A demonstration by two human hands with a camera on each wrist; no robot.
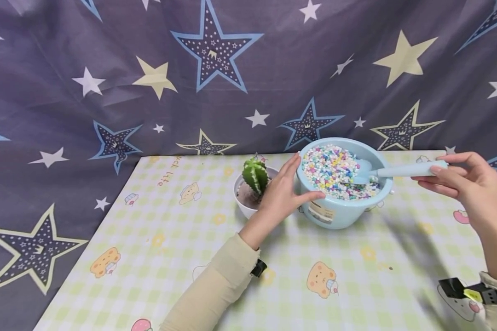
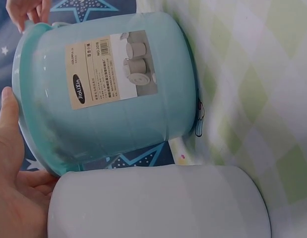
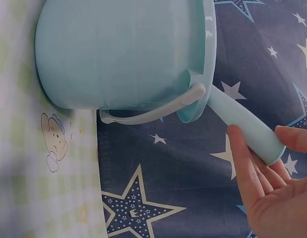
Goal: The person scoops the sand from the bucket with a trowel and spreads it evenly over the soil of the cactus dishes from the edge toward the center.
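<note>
A light-blue bucket [image 1: 335,214] filled with small multicoloured beads [image 1: 329,170] stands upright on the table. My left hand [image 1: 279,188] rests against its left side, fingers and thumb spread along the rim [image 2: 27,99]. A light-blue toy shovel [image 1: 406,171] lies with its blade partly among the beads, its handle sticking out over the right rim. My right hand [image 1: 476,184] pinches the end of that handle [image 3: 252,129]. Close beside the left hand sits a white pot [image 2: 158,203] with a green cactus [image 1: 254,176], partly covered by the hand in the head view.
The table has a green-and-white checked cloth [image 1: 182,257] with cartoon prints. A dark star-patterned curtain [image 1: 240,110] hangs behind it. The bucket's pale carrying handle [image 3: 153,114] hangs down at its side, and a label [image 2: 111,69] is stuck on its front.
</note>
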